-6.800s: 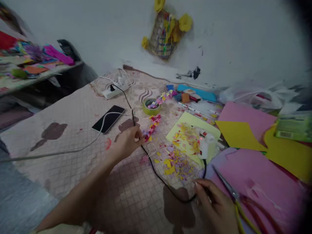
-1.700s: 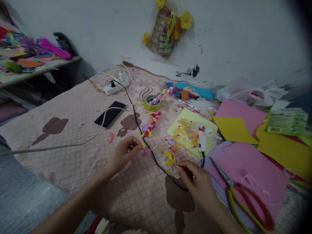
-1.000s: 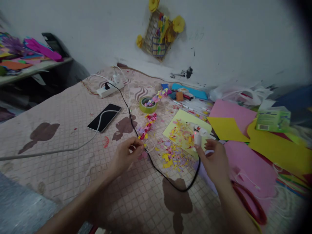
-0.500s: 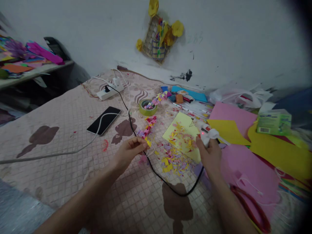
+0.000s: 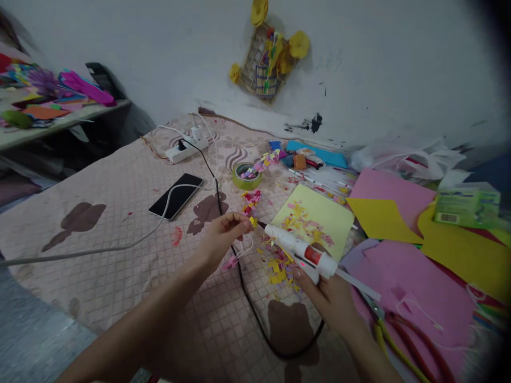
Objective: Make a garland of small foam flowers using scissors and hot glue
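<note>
My left hand (image 5: 229, 231) pinches a small yellow paper piece (image 5: 253, 222) between thumb and fingertips. Just beyond it lies a strand of pink and red paper bits (image 5: 251, 201). My right hand (image 5: 323, 292) is closed around the handle of a white hot glue gun (image 5: 295, 246), a red light glowing on its side. The gun's dark nozzle points left, close to the yellow piece; whether they touch I cannot tell. A glue stick (image 5: 361, 284) sticks out of its back end. Beneath the gun are loose paper scraps (image 5: 279, 271), partly hidden, and a pale yellow sheet (image 5: 339, 218).
A black cord (image 5: 249, 306) loops across the table toward a white power strip (image 5: 187, 150). On the left lies a phone (image 5: 175, 197) with a white cable over it. Clear yellow tape (image 5: 239, 181) sits behind. Scissors (image 5: 415, 340) and pink paper (image 5: 419, 292) are at right.
My right hand has brought the glue gun left and nearer, turning its nozzle toward my left hand. My left hand has shifted slightly right and up, still pinching the yellow piece.
</note>
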